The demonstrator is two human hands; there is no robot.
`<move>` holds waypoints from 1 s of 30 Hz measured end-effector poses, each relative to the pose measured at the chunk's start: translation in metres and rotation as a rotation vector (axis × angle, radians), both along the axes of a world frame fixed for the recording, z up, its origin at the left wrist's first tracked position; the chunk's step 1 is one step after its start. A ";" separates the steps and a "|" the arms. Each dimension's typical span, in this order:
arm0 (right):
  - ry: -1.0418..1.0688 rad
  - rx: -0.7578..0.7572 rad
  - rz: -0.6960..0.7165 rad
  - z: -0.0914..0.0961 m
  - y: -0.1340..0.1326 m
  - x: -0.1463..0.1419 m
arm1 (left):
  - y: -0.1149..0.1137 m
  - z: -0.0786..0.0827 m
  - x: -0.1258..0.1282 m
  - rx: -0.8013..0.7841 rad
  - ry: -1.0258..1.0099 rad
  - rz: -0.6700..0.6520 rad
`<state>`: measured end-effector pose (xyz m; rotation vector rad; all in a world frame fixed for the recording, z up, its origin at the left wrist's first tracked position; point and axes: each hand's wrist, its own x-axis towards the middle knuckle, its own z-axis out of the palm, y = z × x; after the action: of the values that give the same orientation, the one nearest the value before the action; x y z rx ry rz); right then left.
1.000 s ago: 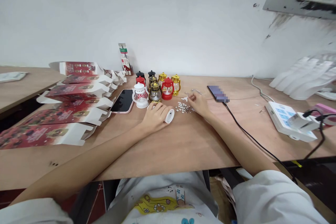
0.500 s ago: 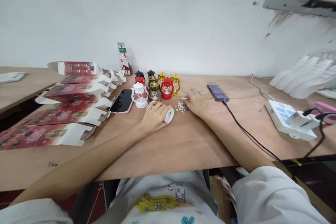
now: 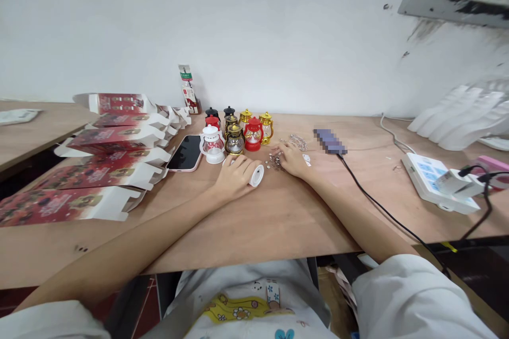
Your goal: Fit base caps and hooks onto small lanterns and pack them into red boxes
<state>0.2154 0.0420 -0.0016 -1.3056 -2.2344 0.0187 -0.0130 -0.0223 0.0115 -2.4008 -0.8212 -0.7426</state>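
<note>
My left hand (image 3: 234, 176) lies on the wooden table (image 3: 258, 222), its fingers curled around a small white lantern (image 3: 255, 174) lying on its side. My right hand (image 3: 289, 159) rests over a heap of small silver button cells (image 3: 272, 161), fingertips pinched down among them; what they hold is too small to make out. Just behind both hands stands a cluster of little toy lanterns (image 3: 235, 130) in white, red, gold and black.
A pink phone (image 3: 185, 153) lies left of the lanterns, beside rows of flat red-and-white cartons (image 3: 99, 169). A dark device (image 3: 329, 141) with a black cable (image 3: 377, 206) lies to the right. A white power strip (image 3: 437, 183) sits far right. A bottle (image 3: 189, 90) stands by the wall.
My right hand has slid left and nearer, onto the heap of button cells. A small white piece now shows to its right. My left hand has stayed on the white lantern.
</note>
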 end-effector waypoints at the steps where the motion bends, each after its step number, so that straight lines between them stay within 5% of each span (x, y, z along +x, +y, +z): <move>1: -0.010 0.001 -0.016 0.000 0.000 0.000 | 0.000 0.000 0.000 0.000 0.001 0.001; 7: -0.077 0.040 -0.193 0.004 -0.004 0.001 | 0.000 0.000 0.000 -0.013 0.006 0.011; 18: -0.064 0.033 -0.214 0.011 -0.012 -0.002 | 0.000 0.000 0.000 -0.011 0.001 0.010; 24: 0.158 0.131 -0.128 0.008 -0.016 -0.008 | 0.000 -0.001 0.000 0.031 -0.012 -0.001; 30: 0.489 0.124 0.060 0.009 -0.052 -0.042 | -0.001 -0.002 0.000 0.044 -0.052 0.064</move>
<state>0.1739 -0.0100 0.0076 -1.0348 -1.8240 0.1973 -0.0128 -0.0229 0.0099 -2.3136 -0.8890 -0.7921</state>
